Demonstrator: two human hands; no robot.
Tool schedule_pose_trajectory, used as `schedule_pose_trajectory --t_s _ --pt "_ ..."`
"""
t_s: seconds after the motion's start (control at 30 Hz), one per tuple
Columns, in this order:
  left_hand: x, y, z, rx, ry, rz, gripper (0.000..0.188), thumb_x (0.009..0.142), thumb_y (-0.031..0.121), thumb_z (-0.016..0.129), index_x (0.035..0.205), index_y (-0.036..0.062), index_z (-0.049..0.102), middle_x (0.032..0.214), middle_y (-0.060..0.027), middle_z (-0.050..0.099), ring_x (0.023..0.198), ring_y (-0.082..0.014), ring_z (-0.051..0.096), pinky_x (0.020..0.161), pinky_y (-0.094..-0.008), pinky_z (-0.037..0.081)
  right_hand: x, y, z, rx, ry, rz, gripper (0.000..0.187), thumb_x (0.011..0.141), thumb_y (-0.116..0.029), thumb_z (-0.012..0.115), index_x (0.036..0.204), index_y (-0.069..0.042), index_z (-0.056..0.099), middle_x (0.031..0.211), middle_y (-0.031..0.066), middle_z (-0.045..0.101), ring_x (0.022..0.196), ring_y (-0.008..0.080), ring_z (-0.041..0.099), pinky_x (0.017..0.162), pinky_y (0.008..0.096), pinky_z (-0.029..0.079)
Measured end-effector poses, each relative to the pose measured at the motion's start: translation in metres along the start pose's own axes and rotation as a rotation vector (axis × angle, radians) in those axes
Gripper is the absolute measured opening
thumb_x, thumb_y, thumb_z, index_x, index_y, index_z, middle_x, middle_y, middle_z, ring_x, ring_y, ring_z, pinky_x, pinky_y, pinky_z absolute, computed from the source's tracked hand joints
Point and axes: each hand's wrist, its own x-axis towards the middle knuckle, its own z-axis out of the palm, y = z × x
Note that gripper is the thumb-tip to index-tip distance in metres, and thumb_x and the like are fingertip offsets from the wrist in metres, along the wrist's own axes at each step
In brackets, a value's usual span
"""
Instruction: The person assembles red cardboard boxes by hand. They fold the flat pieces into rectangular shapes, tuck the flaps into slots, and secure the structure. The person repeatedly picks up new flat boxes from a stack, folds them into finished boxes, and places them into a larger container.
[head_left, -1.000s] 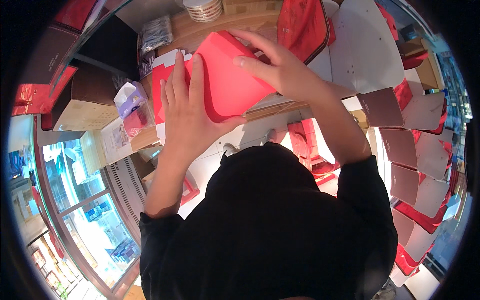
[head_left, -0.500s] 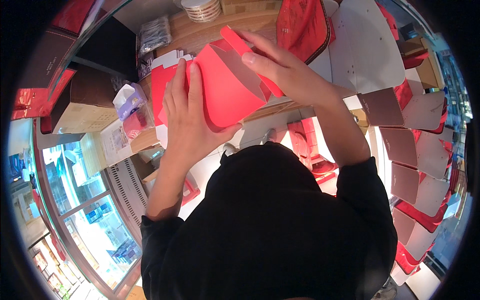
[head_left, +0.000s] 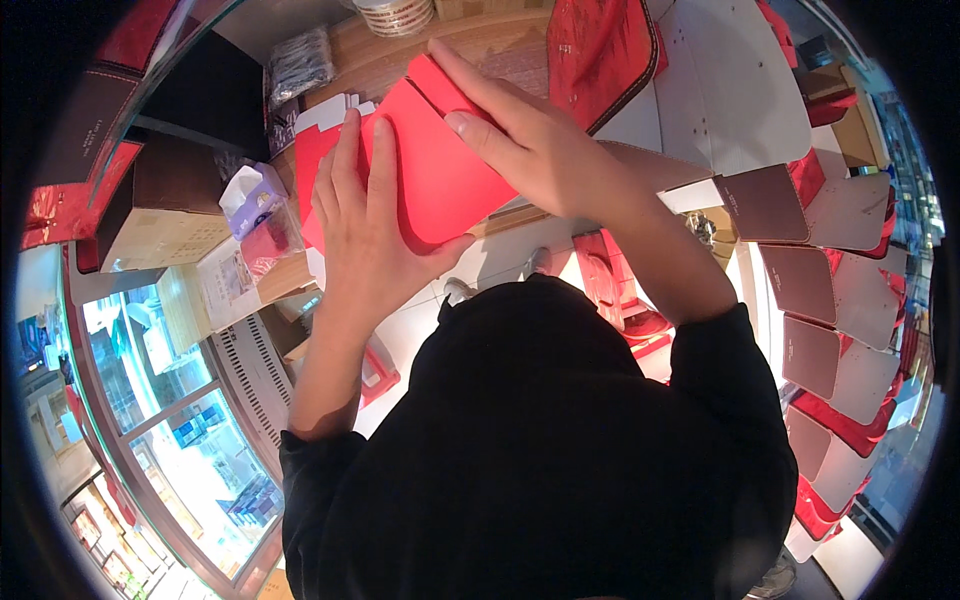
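Observation:
A bright red paper box (head_left: 447, 165) is between my two hands above the wooden counter. My left hand (head_left: 365, 215) grips its left side, fingers laid along the red face and thumb at the lower edge. At the box's right end, my right hand (head_left: 520, 140) clasps the folded end flap, with the thumb pressing on the red card. That end now looks closed against the box body, a narrow seam showing near the top. Flat red cartons with white tabs (head_left: 335, 111) lie just left of my left fingers.
Stacked white bowls (head_left: 395, 14) and clear plastic-wrapped items (head_left: 302, 65) stand at the back of the wooden counter (head_left: 480, 58). A purple tissue pack (head_left: 253, 198) sits at left, near a brown carton (head_left: 165, 218). Red bags with white panels (head_left: 735, 95) line the right side.
The box's open right end has been pushed shut as my right hand moved left with the flap. The whole box shifted slightly left.

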Motion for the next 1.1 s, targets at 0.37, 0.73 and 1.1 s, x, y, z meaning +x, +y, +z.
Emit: schedule_pose_trajectory --t_s 0.37,0.73,1.1 --pt "0.002 -0.002 0.005 0.002 0.064 0.119 0.110 0.050 0.037 0.083 0.140 0.0067 0.027 0.140 -0.0245 0.026 0.117 -0.0430 0.035 0.095 -0.0512 0.032 0.010 0.006 0.004 0.462 0.124 -0.027 0.041 0.092 -0.028 0.049 0.130 -0.012 0.046 0.123 0.0196 0.049 0.110 0.0305 0.051 0.090 0.0347 0.042" --pt "0.001 -0.003 0.007 0.011 0.063 0.139 0.109 0.048 0.036 0.082 0.139 0.0081 0.030 0.140 -0.0246 0.026 0.116 -0.0435 0.035 0.095 -0.0519 0.031 0.015 0.012 -0.001 0.134 0.142 -0.145 0.032 0.091 -0.014 0.048 0.122 -0.005 0.051 0.114 0.0088 0.053 0.102 0.0148 0.052 0.085 0.0274 0.043" --pt "0.002 -0.004 0.015 -0.017 0.121 0.115 0.110 0.048 0.034 0.083 0.139 0.0069 0.029 0.140 -0.0256 0.025 0.117 -0.0436 0.034 0.096 -0.0511 0.030 -0.002 -0.003 0.015 -0.063 0.225 -0.298 0.060 0.083 -0.032 0.061 0.134 -0.007 0.041 0.133 0.0286 0.037 0.123 0.0405 0.039 0.097 0.0405 0.038"
